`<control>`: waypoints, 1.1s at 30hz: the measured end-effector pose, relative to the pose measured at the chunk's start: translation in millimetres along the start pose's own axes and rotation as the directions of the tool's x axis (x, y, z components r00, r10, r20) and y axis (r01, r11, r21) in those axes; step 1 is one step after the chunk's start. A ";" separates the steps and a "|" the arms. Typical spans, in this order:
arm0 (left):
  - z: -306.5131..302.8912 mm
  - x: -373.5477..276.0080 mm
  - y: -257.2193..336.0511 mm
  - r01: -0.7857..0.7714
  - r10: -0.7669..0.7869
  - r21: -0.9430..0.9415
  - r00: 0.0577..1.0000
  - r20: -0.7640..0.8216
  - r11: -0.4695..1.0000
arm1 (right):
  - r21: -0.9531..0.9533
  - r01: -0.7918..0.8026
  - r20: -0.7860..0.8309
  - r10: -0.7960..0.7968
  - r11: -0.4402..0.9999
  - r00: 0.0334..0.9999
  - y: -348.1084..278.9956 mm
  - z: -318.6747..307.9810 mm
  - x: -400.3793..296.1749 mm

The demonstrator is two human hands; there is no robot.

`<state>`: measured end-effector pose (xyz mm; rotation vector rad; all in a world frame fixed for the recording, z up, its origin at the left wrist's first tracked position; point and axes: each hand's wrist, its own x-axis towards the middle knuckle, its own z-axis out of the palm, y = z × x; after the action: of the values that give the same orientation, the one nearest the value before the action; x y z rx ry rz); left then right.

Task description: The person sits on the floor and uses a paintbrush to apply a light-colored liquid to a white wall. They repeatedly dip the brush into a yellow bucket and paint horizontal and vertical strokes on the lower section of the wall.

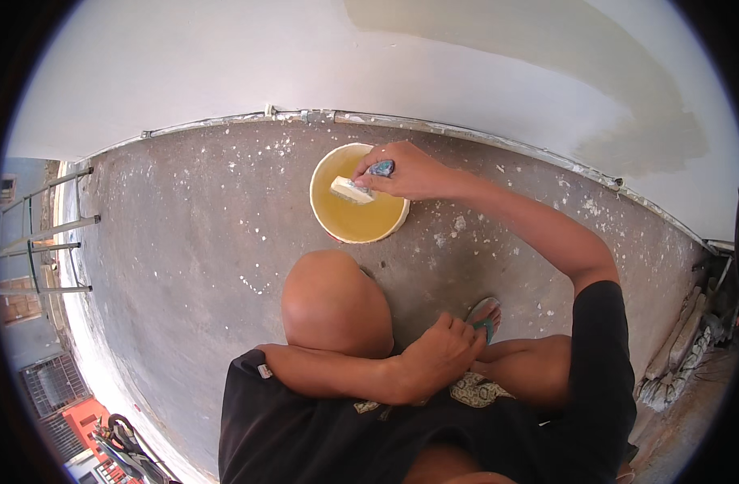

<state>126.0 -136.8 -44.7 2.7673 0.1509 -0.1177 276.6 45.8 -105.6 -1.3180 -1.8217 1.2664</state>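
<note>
My right hand [400, 171] grips the handle of a wide paintbrush [352, 190] over a round white bucket [313, 196]. The brush has a pale head and a blue-stained handle. Yellowish liquid [369, 225] lies inside the bucket; whether the bristle tips touch it, I cannot tell. My left hand [445, 357] rests near my bent right leg, its fingers curled, with no object visible in it. My left forearm lies across my lap, behind the raised knee.
A wall [224, 66] with a darker, damp-looking band [527, 36] rises beyond the bucket. A pipe [406, 123] runs along its foot. The concrete floor [194, 242] bears white splatters. A ladder [49, 233] is at the left, a motorcycle [130, 451] lower left, and long bundled pieces [678, 351] at the right.
</note>
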 end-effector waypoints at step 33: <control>-16.1 -23.0 -22.8 -0.012 0.009 0.138 1.000 0.020 0.990 | -0.635 0.151 0.162 -0.061 0.758 0.985 85.4 70.7 37.4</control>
<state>101.5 -111.9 -35.4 2.9038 0.1275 -0.1577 238.2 60.7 -215.1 -1.4557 -2.5309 0.6750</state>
